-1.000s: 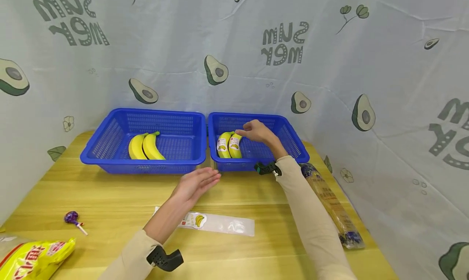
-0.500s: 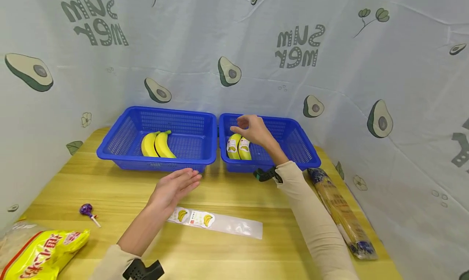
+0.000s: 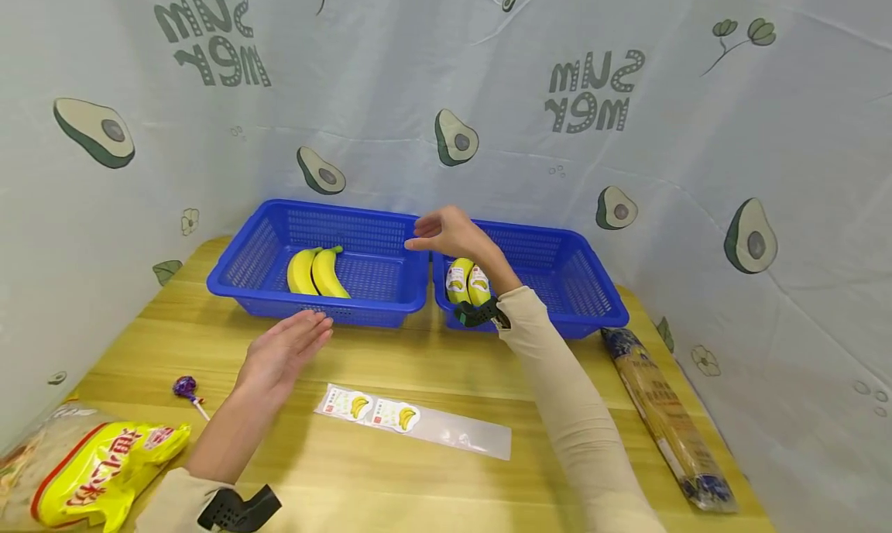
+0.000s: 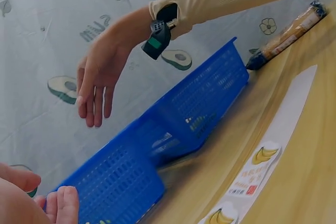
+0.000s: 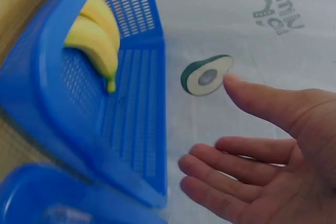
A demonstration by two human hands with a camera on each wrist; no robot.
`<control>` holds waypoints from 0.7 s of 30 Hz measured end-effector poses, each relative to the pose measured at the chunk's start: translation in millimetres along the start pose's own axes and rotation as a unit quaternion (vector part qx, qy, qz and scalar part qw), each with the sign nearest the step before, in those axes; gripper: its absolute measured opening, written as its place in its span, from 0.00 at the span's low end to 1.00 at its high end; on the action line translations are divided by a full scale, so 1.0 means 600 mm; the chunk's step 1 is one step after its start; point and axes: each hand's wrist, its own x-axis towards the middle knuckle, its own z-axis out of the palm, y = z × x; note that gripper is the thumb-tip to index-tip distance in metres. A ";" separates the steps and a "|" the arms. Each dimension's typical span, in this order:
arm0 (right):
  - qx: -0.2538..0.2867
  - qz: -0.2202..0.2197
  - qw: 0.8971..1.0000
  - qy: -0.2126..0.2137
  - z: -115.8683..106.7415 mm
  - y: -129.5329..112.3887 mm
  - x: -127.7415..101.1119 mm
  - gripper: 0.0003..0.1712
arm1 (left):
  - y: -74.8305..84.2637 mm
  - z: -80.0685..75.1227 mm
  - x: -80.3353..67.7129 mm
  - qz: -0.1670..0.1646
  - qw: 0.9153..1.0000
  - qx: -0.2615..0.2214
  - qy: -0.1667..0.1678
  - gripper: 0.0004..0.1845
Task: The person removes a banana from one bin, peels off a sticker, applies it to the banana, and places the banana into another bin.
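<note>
Left hand (image 3: 282, 352) hovers flat and relaxed, fingers straight, holding nothing, just above the wooden table (image 3: 453, 378) in front of the left blue basket (image 3: 240, 266). Nearer than that basket, on the table, lies the sticker sheet (image 3: 411, 423): two banana labels (image 3: 376, 410) remain at its left end, while the rest of the clear backing is bare. Well to the left of the basket and closer to the person lie a purple lollipop (image 3: 185, 388) and a yellow snack bag (image 3: 97, 471).

Right hand (image 3: 449, 233) is raised over the gap where the left basket meets the right blue basket (image 3: 592, 293), fingers loosely extended and spread, gripping nothing; the right wrist view shows an empty palm (image 5: 273, 171).

Inside the left basket lie two unlabelled bananas (image 3: 317, 271), side by side, with no sticker visible on them. Inside the right basket, at its near-left corner, sit two labelled bananas (image 3: 468, 281), each bearing a white sticker. A long wrapped noodle packet (image 3: 665, 417) lies on the table right of the right basket.

Judging from this, the work looks about half done: one pair is stickered and placed, and the pair in the left basket, with the two labels on the sheet, is left.
</note>
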 end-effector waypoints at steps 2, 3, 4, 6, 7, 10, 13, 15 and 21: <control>0.005 0.001 1.000 -0.024 0.003 -0.010 0.019 0.32 | 0.010 -0.009 0.005 -0.011 1.000 -0.022 0.011 0.22; 0.009 0.001 0.999 -0.034 0.006 -0.015 0.028 0.32 | 0.015 -0.014 0.007 -0.016 0.999 -0.033 0.014 0.22; 0.014 -0.001 0.999 -0.043 0.010 -0.020 0.037 0.31 | 0.020 -0.020 0.010 -0.021 0.999 -0.046 0.016 0.23; 0.033 -0.005 0.998 -0.049 0.020 -0.029 0.053 0.30 | 0.030 -0.032 0.013 -0.026 0.997 -0.069 0.021 0.26; 0.045 -0.006 0.998 -0.051 0.026 -0.032 0.061 0.30 | 0.035 -0.038 0.015 -0.029 0.996 -0.078 0.021 0.26; 0.079 -0.009 0.996 -0.051 0.043 -0.039 0.079 0.26 | 0.046 -0.053 0.018 -0.033 0.993 -0.105 0.034 0.26; 0.098 -0.009 0.993 -0.061 0.060 -0.041 0.099 0.22 | 0.056 -0.066 0.023 -0.033 0.989 -0.134 0.049 0.21; 0.107 -0.004 0.991 -0.075 0.071 -0.042 0.112 0.20 | 0.063 -0.074 0.026 -0.030 0.986 -0.156 0.056 0.15; 0.134 0.028 0.981 -0.139 0.100 -0.034 0.148 0.22 | 0.081 -0.093 0.035 -0.042 0.973 -0.220 0.059 0.08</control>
